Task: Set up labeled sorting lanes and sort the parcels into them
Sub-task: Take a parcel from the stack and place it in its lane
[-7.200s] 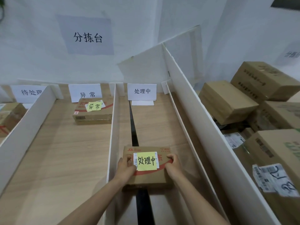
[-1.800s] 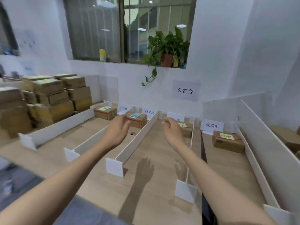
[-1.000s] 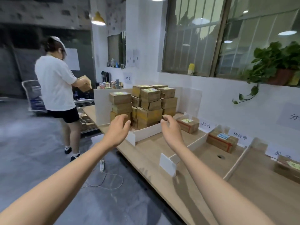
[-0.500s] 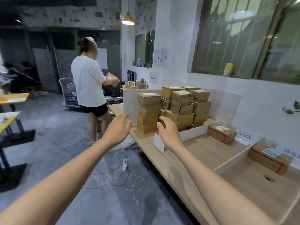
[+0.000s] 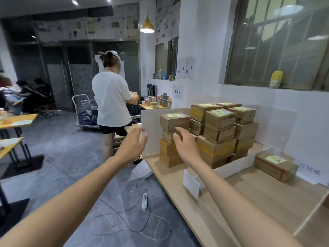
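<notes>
Left hand (image 5: 132,145) and right hand (image 5: 185,147) are held out empty, fingers loosely spread, seemingly so a box can be gripped by both sides; the parcels (image 5: 216,132) are stacked just ahead at the end of the table (image 5: 258,196), beyond a white divider (image 5: 233,169).
</notes>
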{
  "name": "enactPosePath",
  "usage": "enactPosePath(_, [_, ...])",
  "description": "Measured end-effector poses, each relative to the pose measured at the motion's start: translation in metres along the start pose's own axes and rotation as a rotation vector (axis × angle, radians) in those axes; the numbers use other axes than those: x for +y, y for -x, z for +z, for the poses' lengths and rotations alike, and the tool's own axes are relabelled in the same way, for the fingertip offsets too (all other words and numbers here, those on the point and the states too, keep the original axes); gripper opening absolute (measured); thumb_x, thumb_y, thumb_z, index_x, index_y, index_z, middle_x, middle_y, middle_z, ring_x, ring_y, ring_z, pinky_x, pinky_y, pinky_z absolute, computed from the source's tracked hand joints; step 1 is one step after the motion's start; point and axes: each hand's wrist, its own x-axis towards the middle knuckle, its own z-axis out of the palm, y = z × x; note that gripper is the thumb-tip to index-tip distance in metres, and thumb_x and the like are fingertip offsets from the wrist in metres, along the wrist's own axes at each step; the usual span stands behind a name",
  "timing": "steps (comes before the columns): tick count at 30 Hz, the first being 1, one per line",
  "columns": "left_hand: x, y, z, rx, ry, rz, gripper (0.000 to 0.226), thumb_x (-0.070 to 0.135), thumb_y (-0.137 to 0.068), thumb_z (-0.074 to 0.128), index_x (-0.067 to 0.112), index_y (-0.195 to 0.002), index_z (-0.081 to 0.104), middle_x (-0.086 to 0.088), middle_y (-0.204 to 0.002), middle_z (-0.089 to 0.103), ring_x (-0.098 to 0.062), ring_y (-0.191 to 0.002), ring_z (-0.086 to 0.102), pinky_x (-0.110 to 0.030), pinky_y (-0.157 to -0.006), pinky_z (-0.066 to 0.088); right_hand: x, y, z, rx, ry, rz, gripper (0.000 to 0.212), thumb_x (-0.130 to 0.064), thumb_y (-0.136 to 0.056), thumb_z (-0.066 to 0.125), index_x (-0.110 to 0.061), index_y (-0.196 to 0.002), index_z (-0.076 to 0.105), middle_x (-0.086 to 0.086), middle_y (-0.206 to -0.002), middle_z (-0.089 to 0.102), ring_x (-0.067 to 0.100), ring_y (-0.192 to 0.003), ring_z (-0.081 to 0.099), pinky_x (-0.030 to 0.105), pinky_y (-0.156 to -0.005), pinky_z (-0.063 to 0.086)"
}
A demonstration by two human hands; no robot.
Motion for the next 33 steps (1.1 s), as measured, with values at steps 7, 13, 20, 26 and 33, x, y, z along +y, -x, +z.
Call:
enactPosePath(7, [-0.031, -0.082, 0.021, 0.028, 0.028, -0.015, 0.044, 0.033, -0.1, 0.035, 0.011, -0.138, 0.041, -0.008, -0.141, 0.046, -0.022, -0.125, 0.046, -0.033, -0.097, 0.037, 0.024, -0.077, 0.025, 0.012, -0.027, 0.034, 0.042, -0.035, -0.101, 0.038, -0.024, -0.141, 0.041, -0.005, -0.147, 0.041, 0.015, -0.133, 0.038, 0.031, -0.104, 0.033])
enactPosePath(13, [-0.061, -0.132, 0.049, 0.033, 0.06, 0.003, 0.045, 0.032, -0.1, 0.036, 0.009, -0.138, 0.042, -0.008, -0.141, 0.046, -0.02, -0.129, 0.041, -0.035, -0.104, 0.035, 0.05, -0.12, 0.045, 0.005, 0.015, 0.045, 0.041, -0.032, -0.101, 0.038, -0.023, -0.14, 0.042, -0.003, -0.146, 0.042, 0.015, -0.134, 0.037, 0.029, -0.105, 0.03])
enactPosePath(20, [-0.102, -0.209, 0.088, -0.012, 0.102, 0.042, 0.044, 0.031, -0.101, 0.036, 0.007, -0.138, 0.042, -0.009, -0.142, 0.045, -0.021, -0.131, 0.04, -0.036, -0.108, 0.031, 0.081, -0.182, 0.079, 0.058, 0.07, 0.069, 0.039, -0.03, -0.1, 0.038, -0.021, -0.137, 0.046, -0.003, -0.14, 0.048, 0.015, -0.129, 0.042, 0.03, -0.102, 0.034])
enactPosePath(26, [-0.139, -0.3, 0.113, -0.075, 0.136, 0.088, 0.045, 0.033, -0.101, 0.035, 0.01, -0.139, 0.041, -0.008, -0.143, 0.045, -0.022, -0.131, 0.041, -0.036, -0.106, 0.033, 0.098, -0.25, 0.11, 0.14, 0.085, 0.148, 0.041, -0.03, -0.1, 0.038, -0.019, -0.139, 0.046, -0.001, -0.142, 0.048, 0.017, -0.131, 0.041, 0.038, -0.109, 0.035])
enactPosePath(33, [-0.17, -0.397, 0.145, -0.199, 0.207, 0.136, 0.044, 0.034, -0.101, 0.034, 0.011, -0.139, 0.041, -0.008, -0.143, 0.044, -0.023, -0.131, 0.041, -0.037, -0.107, 0.032, 0.116, -0.32, 0.147, 0.247, 0.08, 0.299, 0.041, -0.028, -0.1, 0.038, -0.018, -0.139, 0.046, 0.0, -0.142, 0.048, 0.017, -0.129, 0.043, 0.034, -0.105, 0.036])
